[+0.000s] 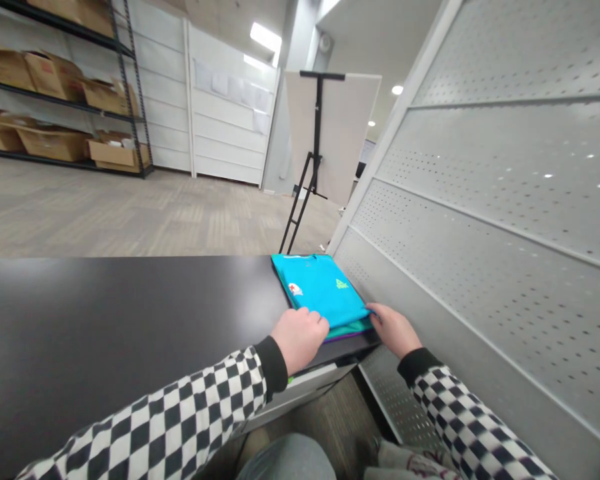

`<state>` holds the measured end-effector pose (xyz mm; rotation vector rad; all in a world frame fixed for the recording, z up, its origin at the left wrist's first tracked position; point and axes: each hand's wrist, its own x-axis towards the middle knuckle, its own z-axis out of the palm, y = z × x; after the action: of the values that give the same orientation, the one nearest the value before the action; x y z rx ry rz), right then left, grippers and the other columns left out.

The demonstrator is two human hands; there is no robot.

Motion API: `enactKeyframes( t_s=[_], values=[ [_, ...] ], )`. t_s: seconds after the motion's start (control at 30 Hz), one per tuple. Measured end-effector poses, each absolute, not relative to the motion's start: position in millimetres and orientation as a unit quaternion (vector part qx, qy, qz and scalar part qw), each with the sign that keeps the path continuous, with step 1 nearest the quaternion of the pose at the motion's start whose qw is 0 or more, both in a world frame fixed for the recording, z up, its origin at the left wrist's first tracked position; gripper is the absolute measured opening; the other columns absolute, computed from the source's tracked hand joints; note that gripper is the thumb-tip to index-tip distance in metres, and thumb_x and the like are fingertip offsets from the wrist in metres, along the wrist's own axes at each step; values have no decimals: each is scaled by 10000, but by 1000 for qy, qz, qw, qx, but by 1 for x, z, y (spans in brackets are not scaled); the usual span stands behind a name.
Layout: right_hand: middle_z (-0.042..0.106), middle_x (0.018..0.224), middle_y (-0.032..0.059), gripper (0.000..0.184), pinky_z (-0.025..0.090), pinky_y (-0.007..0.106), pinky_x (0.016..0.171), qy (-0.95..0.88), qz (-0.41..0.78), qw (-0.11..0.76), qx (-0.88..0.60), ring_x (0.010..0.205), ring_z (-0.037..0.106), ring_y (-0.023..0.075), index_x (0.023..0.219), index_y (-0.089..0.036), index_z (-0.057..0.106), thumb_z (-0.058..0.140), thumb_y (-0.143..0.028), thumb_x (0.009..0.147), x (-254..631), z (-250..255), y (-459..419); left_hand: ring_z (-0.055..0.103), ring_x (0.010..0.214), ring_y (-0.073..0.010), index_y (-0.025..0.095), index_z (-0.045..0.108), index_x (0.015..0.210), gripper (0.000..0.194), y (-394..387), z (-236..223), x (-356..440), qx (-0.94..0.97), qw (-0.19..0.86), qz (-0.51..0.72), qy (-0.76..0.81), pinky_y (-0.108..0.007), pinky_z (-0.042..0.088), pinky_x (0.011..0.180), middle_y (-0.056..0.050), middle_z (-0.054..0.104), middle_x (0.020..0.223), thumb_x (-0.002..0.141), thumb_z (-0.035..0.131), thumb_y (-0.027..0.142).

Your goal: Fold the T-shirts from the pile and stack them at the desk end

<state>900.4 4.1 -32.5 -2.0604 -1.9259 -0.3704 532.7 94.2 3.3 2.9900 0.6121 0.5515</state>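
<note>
Head view, and from where I stand the folded blue shirt (323, 300) lies at the far right end of a long dark table (130, 300), close beside a pale perforated panel (480, 220) that leans across the right side. Its collar end points away from the person, with a yellow-green logo (342, 284) on one side of the chest and a small white and red patch (295, 289) on the other.

The person's left hand (297, 340) is curled closed over the near left part of the shirt, knuckles up, its fingertips tucked out of sight. The right hand (394, 331) pinches the near right corner, thumb and fingers drawn together on the cloth. Between the two, a teal layer (353, 328) with a purple edge (336, 339) peeks out under the shirt; I can't tell whether that is a separate piece.

Both arms wear black-and-white checked sleeves (160, 420) with black cuffs. Past the table, a black easel (317, 127) stands against a pale board (351, 120), and cardboard boxes (55, 143) fill a black rack (143, 170) on the far left.
</note>
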Motion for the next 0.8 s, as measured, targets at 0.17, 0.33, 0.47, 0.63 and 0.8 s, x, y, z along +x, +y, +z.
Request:
enactKeyframes(
  t_s=[0.17,0.33,0.47,0.63,0.8],
  values=[
    [842,1358,135,384,710,468,1028,-688,-135,142,-699,1200,840,331,1306,-236,831,530,-261,1069,899,-51,-18,755,995,-325,182,753,1045,165,77,-33,533,970,32,152,188,-433,580,773,-141,775,1035,1074,592,159],
    [841,1369,125,408,710,466,1036,-705,-158,120,-681,1201,843,323,1308,-242,850,485,-281,1130,895,-47,-28,744,1029,-308,196,755,1049,244,77,-37,526,957,50,178,223,-424,564,825,-137,788,1062,1144,532,219],
    [852,1341,117,406,703,463,1040,-700,-162,103,-687,1189,843,322,1315,-245,860,498,-247,1133,893,-40,-36,736,1019,-293,191,758,1070,245,77,-33,520,953,57,177,241,-409,544,824,-143,802,1106,1141,524,188],
    [847,1351,125,392,674,458,1081,-696,-156,85,-696,1226,821,324,1300,-224,862,523,-187,1107,890,-39,-40,734,1036,-299,185,761,1088,255,73,-34,518,953,50,175,242,-418,545,834,-139,804,1134,1138,511,180],
    [854,1283,138,380,664,449,1061,-709,-159,85,-682,1179,807,319,1233,-224,869,514,-195,1100,887,-38,-42,746,1078,-306,216,792,1030,277,74,-32,517,944,97,198,246,-430,551,895,-114,818,1133,1140,579,353]
  ],
)
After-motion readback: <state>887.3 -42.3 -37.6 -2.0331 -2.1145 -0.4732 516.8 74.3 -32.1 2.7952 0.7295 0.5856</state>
